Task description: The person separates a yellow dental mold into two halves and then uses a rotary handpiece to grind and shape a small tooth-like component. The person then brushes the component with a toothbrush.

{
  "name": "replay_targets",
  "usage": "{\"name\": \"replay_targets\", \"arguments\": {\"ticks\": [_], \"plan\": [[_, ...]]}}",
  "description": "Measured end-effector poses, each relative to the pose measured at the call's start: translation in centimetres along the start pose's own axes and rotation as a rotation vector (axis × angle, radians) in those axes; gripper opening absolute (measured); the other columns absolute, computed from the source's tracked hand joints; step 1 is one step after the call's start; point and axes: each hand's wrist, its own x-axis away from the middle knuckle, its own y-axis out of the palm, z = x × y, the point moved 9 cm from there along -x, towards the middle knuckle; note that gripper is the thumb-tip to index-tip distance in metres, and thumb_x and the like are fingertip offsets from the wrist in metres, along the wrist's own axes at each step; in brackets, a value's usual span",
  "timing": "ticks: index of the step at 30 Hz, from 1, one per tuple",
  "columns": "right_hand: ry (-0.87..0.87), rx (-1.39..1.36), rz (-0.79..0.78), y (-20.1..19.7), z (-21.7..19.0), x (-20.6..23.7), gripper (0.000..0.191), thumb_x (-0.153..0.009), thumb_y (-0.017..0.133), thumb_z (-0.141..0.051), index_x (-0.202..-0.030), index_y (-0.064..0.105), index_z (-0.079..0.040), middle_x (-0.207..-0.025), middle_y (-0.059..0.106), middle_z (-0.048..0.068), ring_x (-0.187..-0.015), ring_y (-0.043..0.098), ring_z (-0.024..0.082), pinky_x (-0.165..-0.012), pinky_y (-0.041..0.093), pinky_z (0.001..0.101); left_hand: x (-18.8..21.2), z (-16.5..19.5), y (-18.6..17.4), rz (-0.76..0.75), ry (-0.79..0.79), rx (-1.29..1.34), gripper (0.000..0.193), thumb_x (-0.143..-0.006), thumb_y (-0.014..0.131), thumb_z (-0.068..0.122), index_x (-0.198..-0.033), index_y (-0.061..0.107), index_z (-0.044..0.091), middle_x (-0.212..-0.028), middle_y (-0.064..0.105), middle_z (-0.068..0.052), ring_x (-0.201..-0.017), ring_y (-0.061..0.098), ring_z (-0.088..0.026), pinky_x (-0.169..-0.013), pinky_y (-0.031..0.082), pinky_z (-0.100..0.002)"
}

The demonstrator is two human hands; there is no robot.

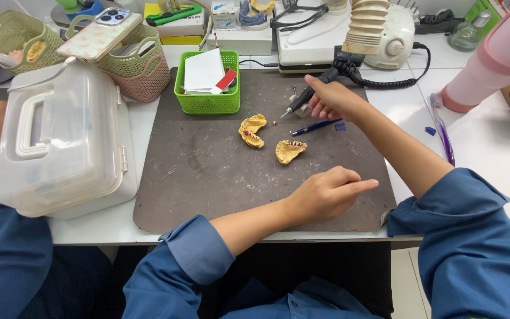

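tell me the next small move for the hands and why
Probably the left hand should pick up the nearer cast: the right hand already holds the handpiece tip-down over the mat, while both casts lie untouched and the left hand is empty.

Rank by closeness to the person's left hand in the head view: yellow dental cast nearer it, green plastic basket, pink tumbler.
From the left hand:
1. Yellow dental cast, just beyond it on the mat.
2. Green plastic basket, farther back-left.
3. Pink tumbler, far right corner.
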Motion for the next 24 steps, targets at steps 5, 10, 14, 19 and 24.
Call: {"name": "replay_targets", "arguments": {"ticks": [5,10,14,19,24], "plan": [[-0.244,0.24,0.287,-7.0,-1.0,2.7,0.051,-0.11,0.045,-0.04,-0.098,0.072,0.002,-0.072,0.07,0.011,-0.06,0.065,0.02,-0.052,0.05,0.0294,0.3,-2.7,0.1,0.036,-0.202,0.163,0.039,-0.098,0.066,0.0,-0.135,0.065,0.012,-0.111,0.065,-0.009,-0.097,0.068,-0.023,-0.088,0.058,-0.035],[-0.279,0.437,0.492,-14.5,2.2,6.4,0.032,-0.103,0.045,-0.011,-0.125,0.065,0.0,-0.1,0.075,0.018,-0.088,0.074,0.028,-0.077,0.059,0.0438,1.1,-6.4,1.8,-0.016,-0.472,0.271,0.029,-0.097,0.068,0.004,-0.126,0.071,0.009,-0.1,0.07,-0.009,-0.086,0.068,-0.019,-0.079,0.056,-0.032],[-0.265,0.666,0.607,-17.0,3.6,5.4,0.033,-0.104,0.053,-0.008,-0.131,0.07,0.0,-0.116,0.072,0.022,-0.11,0.068,0.039,-0.1,0.053,0.0467,1.6,-8.7,3.4,0.031,-0.603,0.379,0.026,-0.096,0.07,0.009,-0.122,0.072,0.009,-0.103,0.071,-0.007,-0.088,0.072,-0.014,-0.081,0.059,-0.026],[-0.758,0.657,0.801,-15.9,-0.7,5.9,0.046,-0.094,0.06,-0.002,-0.139,0.055,0.008,-0.13,0.065,0.031,-0.113,0.064,0.045,-0.095,0.052,0.0476,2.5,-10.7,4.5,0.036,-0.729,0.449,0.026,-0.095,0.072,0.012,-0.12,0.072,0.006,-0.1,0.072,-0.005,-0.081,0.07,-0.01,-0.075,0.059,-0.024],[-0.271,-0.203,0.652,-18.3,2.0,2.0,0.048,-0.104,0.074,-0.027,-0.131,0.058,0.009,-0.112,0.068,0.019,-0.09,0.067,0.027,-0.07,0.056,0.0387,2.4,-11.7,4.9,0.071,-0.778,0.526,0.027,-0.095,0.072,0.012,-0.121,0.071,0.004,-0.097,0.072,-0.004,-0.081,0.067,-0.008,-0.071,0.058,-0.024]]}}
